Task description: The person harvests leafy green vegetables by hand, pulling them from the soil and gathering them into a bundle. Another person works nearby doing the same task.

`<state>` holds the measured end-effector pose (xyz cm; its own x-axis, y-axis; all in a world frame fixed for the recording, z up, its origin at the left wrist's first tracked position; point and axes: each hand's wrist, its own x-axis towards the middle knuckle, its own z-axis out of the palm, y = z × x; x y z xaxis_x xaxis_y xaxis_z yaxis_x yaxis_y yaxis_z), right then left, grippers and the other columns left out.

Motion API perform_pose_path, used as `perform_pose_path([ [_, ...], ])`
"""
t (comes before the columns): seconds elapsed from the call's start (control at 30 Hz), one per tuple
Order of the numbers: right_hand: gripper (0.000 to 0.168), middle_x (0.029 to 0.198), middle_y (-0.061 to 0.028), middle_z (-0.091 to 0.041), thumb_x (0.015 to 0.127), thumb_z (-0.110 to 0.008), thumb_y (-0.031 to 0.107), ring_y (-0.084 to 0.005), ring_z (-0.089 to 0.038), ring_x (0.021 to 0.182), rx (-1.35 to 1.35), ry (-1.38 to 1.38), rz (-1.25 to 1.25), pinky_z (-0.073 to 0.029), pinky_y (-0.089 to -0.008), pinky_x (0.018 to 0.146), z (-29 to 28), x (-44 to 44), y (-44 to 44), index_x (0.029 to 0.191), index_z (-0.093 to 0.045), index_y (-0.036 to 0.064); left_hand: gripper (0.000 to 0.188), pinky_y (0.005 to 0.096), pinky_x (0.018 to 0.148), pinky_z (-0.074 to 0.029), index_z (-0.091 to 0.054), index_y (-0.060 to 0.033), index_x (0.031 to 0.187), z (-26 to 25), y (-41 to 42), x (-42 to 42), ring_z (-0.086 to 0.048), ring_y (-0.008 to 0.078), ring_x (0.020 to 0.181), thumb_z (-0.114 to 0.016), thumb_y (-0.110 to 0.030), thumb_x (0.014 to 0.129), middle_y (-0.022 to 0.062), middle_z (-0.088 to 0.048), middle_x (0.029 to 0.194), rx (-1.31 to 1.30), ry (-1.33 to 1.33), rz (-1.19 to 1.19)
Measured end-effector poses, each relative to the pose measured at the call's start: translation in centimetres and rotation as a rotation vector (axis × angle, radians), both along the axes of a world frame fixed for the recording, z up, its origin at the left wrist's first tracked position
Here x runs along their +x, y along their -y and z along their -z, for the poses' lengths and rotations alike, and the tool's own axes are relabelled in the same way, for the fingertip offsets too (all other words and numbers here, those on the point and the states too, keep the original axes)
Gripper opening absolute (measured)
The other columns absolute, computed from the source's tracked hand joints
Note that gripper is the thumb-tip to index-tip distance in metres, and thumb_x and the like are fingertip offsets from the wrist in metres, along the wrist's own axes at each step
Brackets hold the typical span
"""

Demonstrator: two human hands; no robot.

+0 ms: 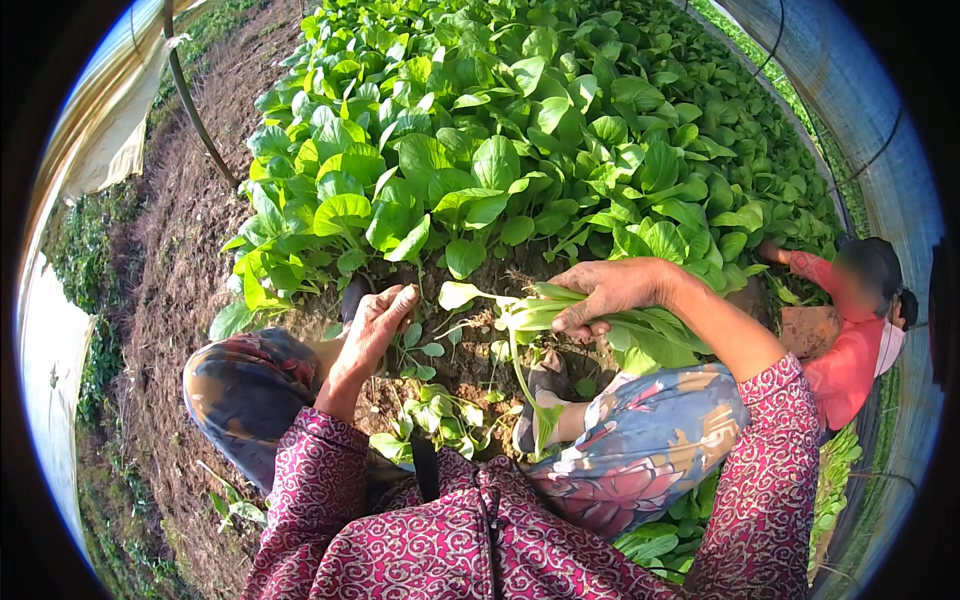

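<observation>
My right hand [611, 296] is closed around a bunch of leafy greens [536, 311], its pale stems and roots pointing left and its leaves hanging under the wrist. One bent stem [517, 367] dangles from the bunch towards my shoe. To the left, my left hand [386, 311] is raised over the soil with thumb and fingertips pressed together; whether something small is between them I cannot tell. Small seedlings [412, 349] grow just below it. Loose pulled greens [435, 420] lie on the ground between my legs.
A dense bed of leafy greens [480, 165] fills the ground ahead. Bare soil [180, 262] runs along the left, where a curved pole [187, 97] stands. At the right, a co-worker in a red top [847, 352] reaches into the bed, near plastic sheeting [885, 165]. More greens [652, 544] lie below my knee.
</observation>
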<state>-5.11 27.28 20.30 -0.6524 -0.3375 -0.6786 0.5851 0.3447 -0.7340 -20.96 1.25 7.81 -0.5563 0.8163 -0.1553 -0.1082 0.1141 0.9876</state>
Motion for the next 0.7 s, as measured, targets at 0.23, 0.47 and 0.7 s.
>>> perform_pose_path([
  [0.23, 0.027, 0.068, 0.0005, -0.054, 0.086, -0.060, 0.027, -0.0040, -0.047, 0.053, -0.030, -0.120, 0.070, -0.040, -0.0181, 0.049, 0.0, -0.8, 0.7, 0.094, -0.054, 0.002, 0.080, 0.0182, 0.048, -0.034, -0.032, -0.0068, 0.135, -2.5, -2.5, 6.4, -0.048, 0.0080, 0.070, -0.075, -0.028, 0.071, 0.0080, -0.043, 0.124, 0.507, 0.604, 0.234],
  [0.47, 0.032, 0.069, -0.0006, -0.059, 0.085, -0.061, 0.031, -0.0050, -0.052, 0.054, -0.099, -0.122, 0.073, -0.044, -0.0201, 0.050, 1.1, -1.7, 1.1, 0.097, -0.056, 0.003, 0.039, 0.0268, 0.057, -0.040, -0.061, 0.0041, 0.089, -5.0, -4.5, 6.5, -0.048, 0.0092, 0.062, -0.070, -0.032, 0.077, 0.0045, -0.059, 0.073, 0.021, 0.078, 0.039],
  [0.7, 0.031, 0.071, -0.0018, -0.059, 0.086, -0.060, 0.029, -0.0051, -0.051, 0.056, -0.161, -0.039, 0.040, -0.042, -0.0194, 0.052, 1.8, -1.7, 0.2, 0.099, -0.055, 0.001, 0.020, 0.0391, 0.056, -0.042, -0.051, 0.0032, 0.081, -2.0, -3.9, 4.4, -0.052, 0.0382, 0.064, -0.059, -0.015, 0.082, 0.0194, -0.054, 0.069, 0.056, -0.942, 0.034],
])
